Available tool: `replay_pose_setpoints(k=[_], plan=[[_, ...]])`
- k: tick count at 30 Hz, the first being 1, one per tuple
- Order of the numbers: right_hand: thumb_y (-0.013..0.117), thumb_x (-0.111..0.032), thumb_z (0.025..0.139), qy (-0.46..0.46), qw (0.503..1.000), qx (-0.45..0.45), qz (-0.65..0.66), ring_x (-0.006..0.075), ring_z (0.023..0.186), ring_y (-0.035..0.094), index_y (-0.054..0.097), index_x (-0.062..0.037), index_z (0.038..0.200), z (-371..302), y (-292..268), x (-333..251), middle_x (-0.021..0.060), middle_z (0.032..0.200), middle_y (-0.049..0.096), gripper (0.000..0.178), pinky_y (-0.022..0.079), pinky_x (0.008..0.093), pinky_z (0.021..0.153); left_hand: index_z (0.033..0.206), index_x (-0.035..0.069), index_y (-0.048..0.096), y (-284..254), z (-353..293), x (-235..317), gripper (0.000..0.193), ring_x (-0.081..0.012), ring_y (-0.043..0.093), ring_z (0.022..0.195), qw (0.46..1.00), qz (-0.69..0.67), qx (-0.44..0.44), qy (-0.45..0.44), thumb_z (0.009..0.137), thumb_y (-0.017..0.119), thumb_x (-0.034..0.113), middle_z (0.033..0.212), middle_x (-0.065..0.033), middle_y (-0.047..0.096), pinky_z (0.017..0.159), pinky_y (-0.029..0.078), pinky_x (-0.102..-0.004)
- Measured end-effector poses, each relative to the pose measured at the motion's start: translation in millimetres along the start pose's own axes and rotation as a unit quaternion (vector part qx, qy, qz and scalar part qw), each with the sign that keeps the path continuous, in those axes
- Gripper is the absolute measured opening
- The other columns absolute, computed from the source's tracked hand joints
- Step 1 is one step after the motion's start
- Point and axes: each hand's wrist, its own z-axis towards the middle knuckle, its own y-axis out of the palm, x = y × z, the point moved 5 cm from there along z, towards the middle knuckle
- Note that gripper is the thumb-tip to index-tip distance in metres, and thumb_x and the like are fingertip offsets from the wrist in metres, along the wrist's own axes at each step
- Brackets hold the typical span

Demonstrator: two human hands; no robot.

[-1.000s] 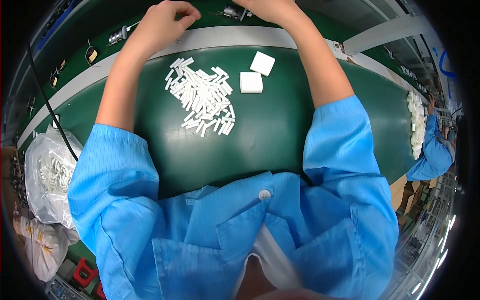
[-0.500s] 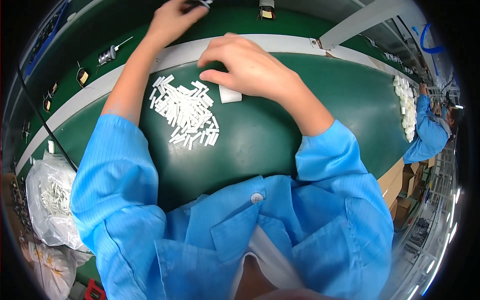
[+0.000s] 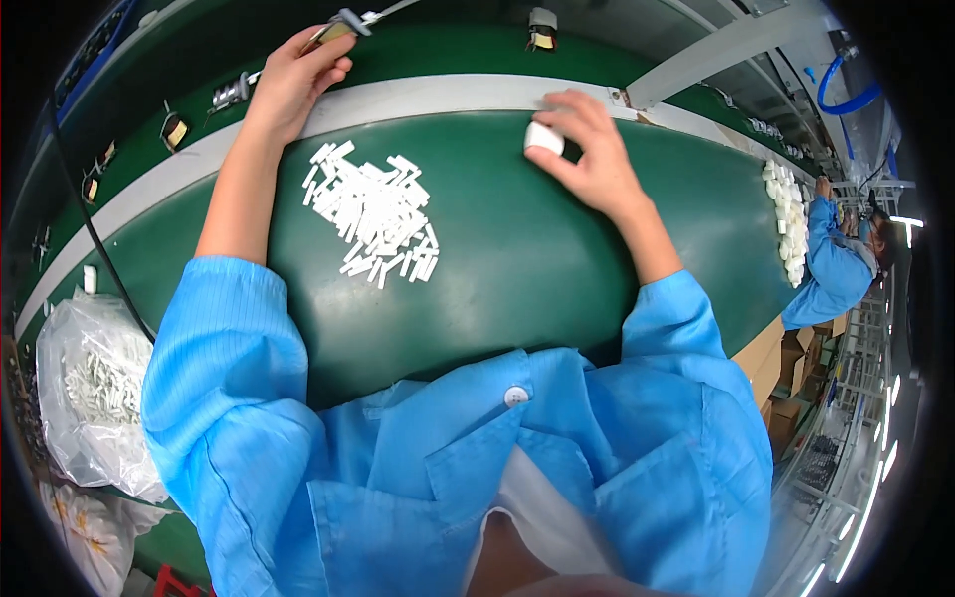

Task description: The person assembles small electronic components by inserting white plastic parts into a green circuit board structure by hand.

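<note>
- Your left hand (image 3: 298, 85), upper left of the frame: thumb and fingers closed on a small wound component (image 3: 333, 32) with a grey end and some yellow showing, held above the green strip (image 3: 438, 48) beyond the pale rail (image 3: 448, 94).
- Your right hand (image 3: 592, 154), upper centre-right: thumb and fingers clamped about a white block (image 3: 543, 139), over the desk (image 3: 517, 259); fingertips blurred.
- Progress, judged from the layout: mid-work. One component is in hand; others sit unheld along the strip, among them a grey cylindrical part (image 3: 231, 92) and a yellow-marked part (image 3: 542, 32).
- The white tubes (image 3: 370, 214) lie loose in a heap, left of centre, apart from both your hands; these appear left to deal with.
- Containers: clear plastic bag (image 3: 134, 466), lower left, holds many small white pieces (image 3: 104, 388).
- Below it, a whitish bag (image 3: 95, 527) with orange marks; contents not visible.
- Cardboard boxes (image 3: 758, 360), lower right; contents cannot be told.
- Far right: white pieces in a row (image 3: 786, 224) along the desk, near another person in blue (image 3: 831, 264).
</note>
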Motion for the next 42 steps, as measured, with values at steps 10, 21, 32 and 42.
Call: replay_pose_setpoints(k=[10,21,32,42], plan=[[0.070,-0.018,0.081,-0.075,0.975,0.191,0.082,0.0214,0.074,0.064,0.067,-0.0028,0.102,111.4,28.2,-94.6,0.0107,0.085,0.067,0.026,0.051,0.0321,0.065,0.097,0.003,0.055,36.7,-17.7,21.5,0.020,-0.0076,0.057,0.059,0.992,0.121,0.027,0.030,0.083,0.068,0.002,0.078,-0.0034,0.063,0.052,0.047,-0.0233],[0.071,-0.009,0.080,0.116,0.952,0.042,0.281,0.0195,0.069,0.066,0.064,0.0027,0.099,125.4,48.8,-94.4,0.0107,0.080,0.069,0.023,0.052,0.0293,0.066,0.105,0.006,0.062,39.2,-9.8,9.0,0.018,-0.0125,0.062,0.077,0.894,-0.377,-0.216,0.107,0.094,0.061,0.019,0.093,-0.0045,0.065,0.065,0.050,-0.0241],[0.064,-0.010,0.080,-0.023,0.989,-0.143,-0.007,0.0354,0.077,0.063,0.066,0.0001,0.078,59.6,68.2,-116.7,0.0156,0.080,0.061,0.011,0.052,0.0443,0.068,0.110,-0.003,0.053,40.0,19.0,-38.6,0.022,-0.0168,0.065,0.082,0.935,-0.353,-0.001,-0.026,0.097,0.050,0.015,0.109,-0.0185,0.065,0.066,0.055,-0.0224],[0.064,-0.011,0.087,0.087,0.959,-0.140,0.229,0.0252,0.073,0.065,0.063,-0.0021,0.093,83.1,42.5,-79.1,0.0114,0.084,0.067,0.011,0.052,0.0346,0.068,0.109,0.005,0.056,49.7,8.7,-4.4,0.021,-0.0077,0.046,0.058,0.944,-0.323,-0.058,-0.037,0.099,0.050,0.022,0.082,-0.0040,0.055,0.048,0.035,-0.0176]])
